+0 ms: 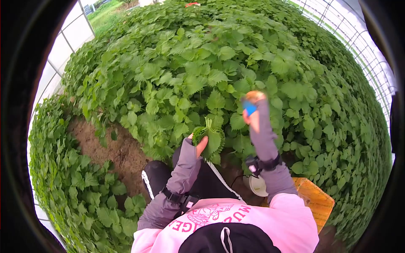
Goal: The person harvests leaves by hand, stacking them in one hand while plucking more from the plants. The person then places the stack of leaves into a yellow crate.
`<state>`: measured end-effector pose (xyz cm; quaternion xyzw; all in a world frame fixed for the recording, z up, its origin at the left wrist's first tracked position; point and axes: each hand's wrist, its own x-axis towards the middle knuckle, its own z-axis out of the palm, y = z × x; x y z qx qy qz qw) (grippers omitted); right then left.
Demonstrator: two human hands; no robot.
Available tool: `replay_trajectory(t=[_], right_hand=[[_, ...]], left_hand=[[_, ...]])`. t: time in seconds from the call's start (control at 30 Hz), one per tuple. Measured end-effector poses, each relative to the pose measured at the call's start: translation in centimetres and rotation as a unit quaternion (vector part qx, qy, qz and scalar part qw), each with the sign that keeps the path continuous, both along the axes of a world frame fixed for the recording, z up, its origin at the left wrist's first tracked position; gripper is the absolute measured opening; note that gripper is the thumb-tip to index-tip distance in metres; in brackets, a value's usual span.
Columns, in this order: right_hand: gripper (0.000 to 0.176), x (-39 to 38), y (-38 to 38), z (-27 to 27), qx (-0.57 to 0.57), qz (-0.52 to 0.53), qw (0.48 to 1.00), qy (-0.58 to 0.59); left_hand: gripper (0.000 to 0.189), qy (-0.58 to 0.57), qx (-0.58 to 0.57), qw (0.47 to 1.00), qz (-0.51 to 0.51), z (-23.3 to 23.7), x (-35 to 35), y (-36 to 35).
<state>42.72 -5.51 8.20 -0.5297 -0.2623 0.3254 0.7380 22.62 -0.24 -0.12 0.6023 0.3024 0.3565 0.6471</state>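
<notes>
My left hand (201, 146) is closed around a stacked bundle of perilla leaves (215, 141), its thumb lying across the front leaf. The pale stems of the bundle point up and away from me. Farther forward and to the right, my right hand (254, 110) is raised over the perilla plants (278, 84), smeared by motion. Something blue (249, 108) shows on or in that hand, with an orange patch at its far end; its kind is too blurred to make out. The right fingers cannot be read clearly.
Dense perilla plants surround me on both sides and in front. Bare soil (109, 145) shows at the left. Beside my right hip are a yellow-orange crate (314, 202) and a round whitish container (256, 185). Greenhouse framing (354, 38) rises at both sides.
</notes>
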Motion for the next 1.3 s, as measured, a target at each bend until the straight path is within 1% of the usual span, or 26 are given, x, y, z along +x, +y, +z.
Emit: replay_trajectory(t=[0.07, 0.13, 0.2, 0.23, 0.3, 0.33, 0.4, 0.47, 0.53, 0.6, 0.67, 0.7, 0.73, 0.77, 0.8, 0.87, 0.93, 0.97, 1.0, 1.03, 1.07, 1.1, 1.13, 1.2, 1.23, 1.3], right_hand=[[0.016, 5.7, 0.4, 1.0, 0.133, -0.113, 0.984, 0.028], [0.021, 12.3, 1.8, 1.0, 0.055, -0.249, 0.964, -0.081], [0.022, 14.4, 2.7, 3.2, -0.004, -0.292, 0.951, -0.104], [0.022, 16.0, 2.9, 3.2, 0.001, -0.295, 0.95, -0.104], [0.021, 19.9, 3.6, 1.5, -0.074, -0.178, 0.975, -0.107], [0.021, 21.6, 4.4, 0.4, -0.069, -0.179, 0.975, -0.108], [0.018, 23.7, 6.2, -1.8, 0.122, -0.146, 0.981, 0.046], [0.018, 23.9, 7.1, -2.3, 0.113, -0.165, 0.978, 0.062], [0.02, 22.3, 7.1, -1.6, 0.001, -0.22, 0.975, 0.04], [0.026, 22.7, 7.2, -2.1, -0.032, -0.227, 0.971, 0.069], [0.03, 23.0, 7.2, -2.7, -0.075, -0.166, 0.983, -0.032], [0.03, 23.7, 7.4, -3.0, -0.079, -0.164, 0.983, -0.031], [0.025, 24.8, 7.8, -3.2, -0.214, -0.192, 0.941, -0.177], [0.024, 25.2, 8.1, -3.5, -0.34, -0.21, 0.86, -0.317], [0.024, 23.7, 7.3, -2.6, -0.342, -0.207, 0.86, -0.318], [0.026, 18.2, 5.1, 2.9, -0.235, -0.171, 0.913, -0.288], [0.026, 15.6, 5.5, 6.3, -0.18, -0.166, 0.924, -0.295], [0.026, 14.5, 5.1, 7.3, -0.128, -0.164, 0.932, -0.295], [0.029, 13.3, 3.9, 8.0, -0.14, -0.135, 0.916, -0.35], [0.026, 12.0, 3.5, 8.6, -0.108, -0.099, 0.916, -0.373], [0.025, 10.6, 3.4, 9.2, -0.074, -0.06, 0.914, -0.394], [0.024, 8.2, 2.6, 9.6, -0.084, -0.027, 0.921, -0.379], [0.023, 5.5, 1.6, 9.9, -0.092, 0.005, 0.926, -0.365], [0.023, 1.6, 0.2, 9.0, -0.019, 0.207, 0.941, -0.268], [0.02, -0.4, -0.3, 7.8, -0.05, 0.213, 0.95, -0.221], [0.017, -3.2, -0.1, 4.9, -0.029, 0.275, 0.936, -0.218]], left_hand=[[0.021, 0.01, 0.032, 0.999, -0.002, 0.0, -0.2, 0.0], [0.022, 0.019, 0.02, 1.0, -0.016, 0.2, -0.2, 0.1], [0.022, 0.022, 0.03, 0.999, -0.024, -0.2, 0.0, 0.2], [0.022, 0.019, 0.011, 0.999, -0.029, -0.1, 0.2, 0.1], [0.023, 0.011, -0.003, 0.999, -0.04, -0.1, 0.5, 0.0], [0.023, 0.01, 0.006, 0.999, -0.046, -0.5, 0.5, 0.2], [0.023, 0.011, -0.019, 0.999, -0.046, -0.3, 0.3, 0.4], [0.023, 0.008, -0.021, 0.999, -0.037, -0.9, 0.0, 0.8], [0.023, 0.007, -0.026, 0.999, -0.029, -0.9, 0.0, 1.1], [0.024, 0.003, -0.069, 0.997, -0.026, -0.6, -0.1, 1.2], [0.024, -0.013, -0.084, 0.996, -0.03, -0.9, 0.2, 1.2], [0.025, -0.03, -0.097, 0.994, -0.032, -1.0, 0.3, 1.2], [0.025, -0.029, -0.1, 0.994, -0.03, -0.8, 0.3, 1.1], [0.026, -0.024, -0.115, 0.993, -0.029, -0.2, 0.3, 0.9], [0.027, -0.02, -0.129, 0.991, -0.028, 0.1, 0.2, 0.7], [0.027, -0.018, -0.095, 0.995, -0.021, -0.6, 0.2, 1.1], [0.023, -0.041, -0.127, 0.991, 0.003, 0.3, 0.4, 0.8], [0.031, 0.053, -0.12, 0.991, -0.014, 2.6, 0.1, 0.2], [0.04, 0.147, -0.115, 0.982, -0.031, 6.6, -0.1, -0.2], [0.053, 0.178, -0.211, 0.96, -0.049, 10.7, 0.1, -0.4], [0.052, 0.198, -0.21, 0.956, -0.053, 11.2, 0.1, -0.4], [0.034, 0.105, -0.093, 0.99, 0.014, 8.7, 0.1, -0.7], [0.02, 0.011, 0.031, 0.996, 0.081, 5.9, 0.2, -1.0], [0.021, 0.02, 0.018, 0.997, 0.078, 5.1, 0.4, -0.7], [0.02, -0.02, 0.016, 0.996, 0.087, 1.8, 1.4, -0.2], [0.019, 0.018, -0.025, 0.996, 0.078, 0.4, 1.8, 0.5]])
